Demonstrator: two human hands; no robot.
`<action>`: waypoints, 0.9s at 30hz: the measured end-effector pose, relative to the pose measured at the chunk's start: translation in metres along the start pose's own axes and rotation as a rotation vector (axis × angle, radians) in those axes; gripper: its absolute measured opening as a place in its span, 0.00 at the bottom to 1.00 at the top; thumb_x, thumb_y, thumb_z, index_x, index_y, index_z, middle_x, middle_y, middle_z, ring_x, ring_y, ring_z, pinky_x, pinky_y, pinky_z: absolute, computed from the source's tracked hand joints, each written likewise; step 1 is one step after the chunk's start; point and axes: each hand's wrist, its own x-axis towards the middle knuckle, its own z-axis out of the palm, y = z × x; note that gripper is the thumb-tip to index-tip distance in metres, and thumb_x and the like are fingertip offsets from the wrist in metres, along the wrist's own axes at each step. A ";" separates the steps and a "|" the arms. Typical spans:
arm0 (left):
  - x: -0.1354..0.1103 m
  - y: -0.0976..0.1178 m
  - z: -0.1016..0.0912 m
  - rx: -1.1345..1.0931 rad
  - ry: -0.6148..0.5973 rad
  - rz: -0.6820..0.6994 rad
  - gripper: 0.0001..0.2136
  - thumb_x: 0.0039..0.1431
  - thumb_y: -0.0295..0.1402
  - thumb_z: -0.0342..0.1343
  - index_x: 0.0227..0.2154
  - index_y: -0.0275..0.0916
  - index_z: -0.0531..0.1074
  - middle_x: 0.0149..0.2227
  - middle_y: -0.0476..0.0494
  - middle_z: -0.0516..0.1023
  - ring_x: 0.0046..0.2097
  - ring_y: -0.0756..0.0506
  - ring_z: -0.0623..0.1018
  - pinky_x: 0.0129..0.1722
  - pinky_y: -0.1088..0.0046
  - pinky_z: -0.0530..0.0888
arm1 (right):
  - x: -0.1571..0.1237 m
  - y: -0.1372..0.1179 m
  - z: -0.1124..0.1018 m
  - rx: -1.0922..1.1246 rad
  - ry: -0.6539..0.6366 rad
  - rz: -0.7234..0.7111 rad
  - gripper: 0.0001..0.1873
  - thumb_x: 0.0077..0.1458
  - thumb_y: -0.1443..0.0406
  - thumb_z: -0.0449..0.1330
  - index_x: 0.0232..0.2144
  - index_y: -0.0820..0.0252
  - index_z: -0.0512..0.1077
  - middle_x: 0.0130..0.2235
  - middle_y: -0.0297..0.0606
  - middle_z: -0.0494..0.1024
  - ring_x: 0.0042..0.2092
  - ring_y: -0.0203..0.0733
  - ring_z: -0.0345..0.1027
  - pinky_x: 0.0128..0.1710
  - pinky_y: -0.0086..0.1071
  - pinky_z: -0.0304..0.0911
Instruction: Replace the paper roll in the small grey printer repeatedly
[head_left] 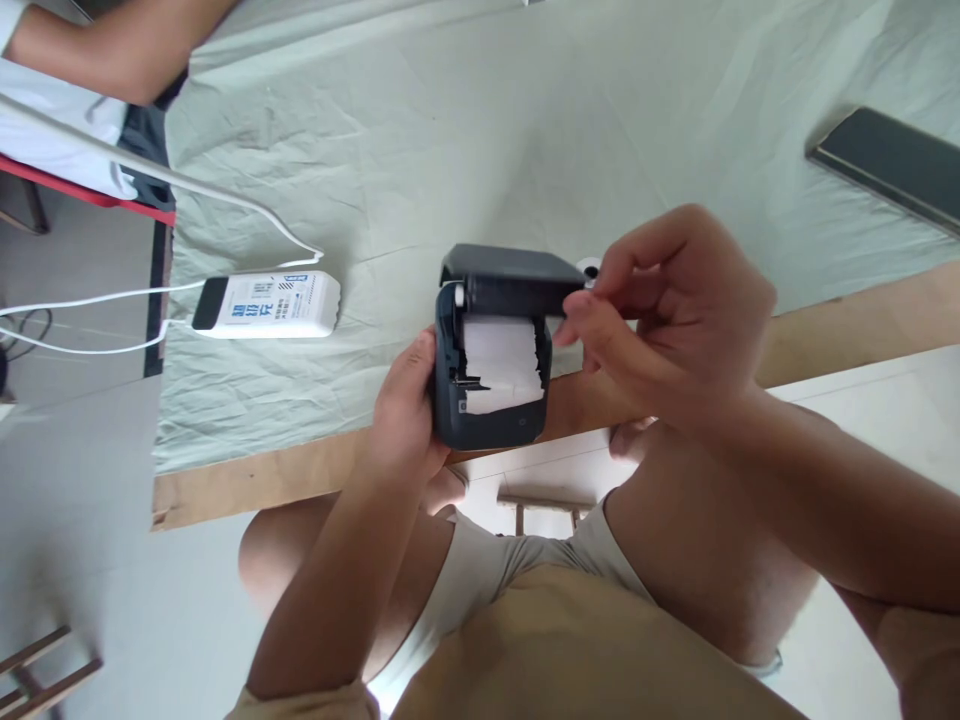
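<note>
A small dark label printer (489,425) sits at the near edge of the table with its lid (506,268) flipped up. A white paper roll (502,365) with a torn edge lies in its open bay. My left hand (405,410) grips the printer's left side, fingers wrapped round the body. My right hand (667,310) is at the right end of the lid, fingers curled and pinched against it. A small white round piece (590,268) shows just behind those fingertips.
A white power bank (266,304) with white cables lies to the left on the pale green cloth (450,130). A dark flat device (892,160) rests at the far right. Another person's arm (105,50) is at the top left. The wooden table edge (247,480) runs below.
</note>
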 end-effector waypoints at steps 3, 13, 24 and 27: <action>-0.002 0.002 0.001 0.001 0.029 -0.023 0.15 0.56 0.46 0.75 0.31 0.40 0.81 0.32 0.51 0.84 0.34 0.49 0.82 0.35 0.75 0.82 | 0.005 0.001 0.005 -0.147 -0.007 -0.086 0.08 0.65 0.64 0.65 0.34 0.52 0.69 0.34 0.28 0.82 0.27 0.34 0.72 0.25 0.32 0.59; -0.003 0.008 0.003 0.120 -0.055 -0.069 0.20 0.61 0.56 0.65 0.33 0.43 0.77 0.28 0.46 0.81 0.45 0.35 0.88 0.45 0.60 0.85 | 0.020 0.001 0.015 -0.581 -0.543 -0.168 0.06 0.59 0.62 0.67 0.39 0.53 0.76 0.26 0.30 0.76 0.23 0.33 0.56 0.27 0.33 0.38; -0.002 0.004 0.002 0.066 -0.055 -0.043 0.20 0.64 0.57 0.63 0.35 0.44 0.80 0.32 0.45 0.84 0.49 0.35 0.88 0.45 0.59 0.86 | 0.045 0.022 -0.048 0.307 0.067 0.166 0.09 0.56 0.61 0.67 0.39 0.47 0.71 0.28 0.27 0.66 0.24 0.33 0.61 0.20 0.32 0.57; -0.002 0.005 0.002 0.046 -0.074 -0.048 0.19 0.65 0.56 0.63 0.33 0.44 0.80 0.31 0.46 0.84 0.45 0.37 0.88 0.42 0.62 0.86 | 0.045 0.061 -0.056 0.122 0.173 0.228 0.15 0.55 0.63 0.72 0.33 0.50 0.67 0.26 0.27 0.69 0.23 0.33 0.65 0.23 0.33 0.61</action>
